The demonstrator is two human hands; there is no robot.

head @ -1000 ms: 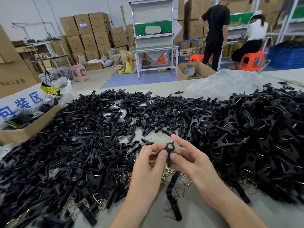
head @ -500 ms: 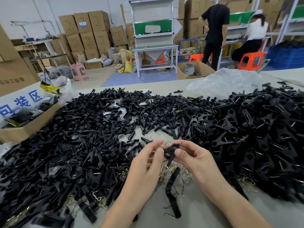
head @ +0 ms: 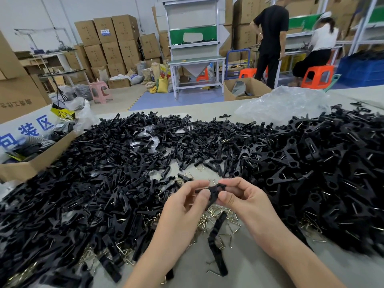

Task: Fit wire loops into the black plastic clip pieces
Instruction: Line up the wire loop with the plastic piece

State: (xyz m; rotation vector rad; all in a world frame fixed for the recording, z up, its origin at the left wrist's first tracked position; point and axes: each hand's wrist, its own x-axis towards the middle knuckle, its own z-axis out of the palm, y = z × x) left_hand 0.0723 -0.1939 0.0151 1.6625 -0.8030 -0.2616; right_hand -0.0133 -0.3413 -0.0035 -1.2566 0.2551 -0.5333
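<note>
Head view, left to right. At far left an open cardboard box (head: 31,163) stands at the edge of the bench (head: 259,271), just beside the left heap (head: 83,194) of loose black clip parts, which spreads over the bench toward the middle.

Right of this heap, the left hand (head: 182,206) pinches a single black clip piece (head: 216,190) between thumb and curled fingers. The piece is held in the air above the bench, near the middle of the view. The right hand (head: 247,202) grips the same clip piece from the other side, forefinger curled over its top and thumb beneath, and the two thumbs lie just beside each other. Whether a wire sits in the held piece cannot be told.

Below the hands, loose wire loops (head: 216,215) lie scattered on the bench, and a long black piece (head: 216,242) lies among them, pointing toward the viewer.

Further right, the right heap (head: 322,173) of black clip parts covers the bench, many with a wire showing. Behind it a crumpled clear plastic bag (head: 284,104) rests on the bench.
</note>
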